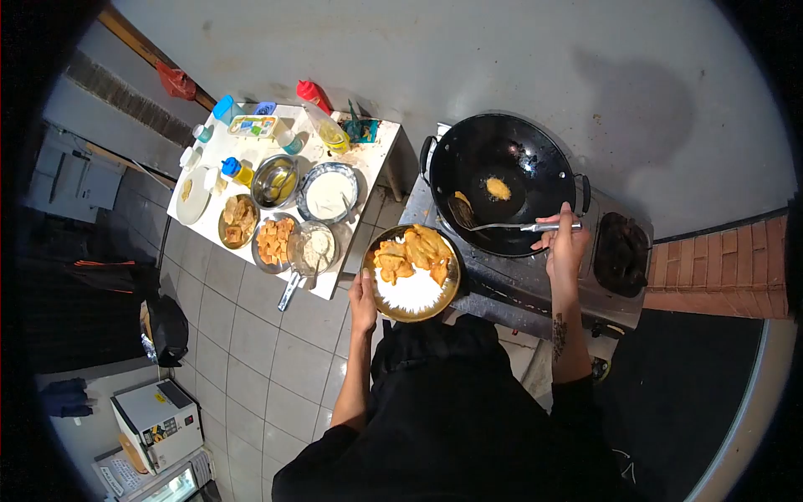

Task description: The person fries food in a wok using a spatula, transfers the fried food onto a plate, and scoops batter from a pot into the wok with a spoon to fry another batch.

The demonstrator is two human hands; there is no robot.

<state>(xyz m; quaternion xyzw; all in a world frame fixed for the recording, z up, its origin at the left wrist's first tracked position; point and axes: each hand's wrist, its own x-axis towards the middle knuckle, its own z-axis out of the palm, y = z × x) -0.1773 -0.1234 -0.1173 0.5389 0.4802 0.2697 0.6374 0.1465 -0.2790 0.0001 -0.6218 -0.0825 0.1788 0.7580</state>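
Head view: round black wok (464, 163) holds one rough golden fried piece (498, 188); right hand (563, 238) is closed around the metal spatula (506, 226) dipped inside. Beside the wok, left hand (362, 301) clasps a round plate (410, 294) of craggy fried pieces (425, 248).

Wok (502, 149) right; table (374, 163) left

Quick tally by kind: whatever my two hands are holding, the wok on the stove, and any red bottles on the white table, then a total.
Plate, in the left hand: 1
Long-handled utensil, in the right hand: 1
Wok, on the stove: 1
Red bottle, on the white table: 1
Total: 4
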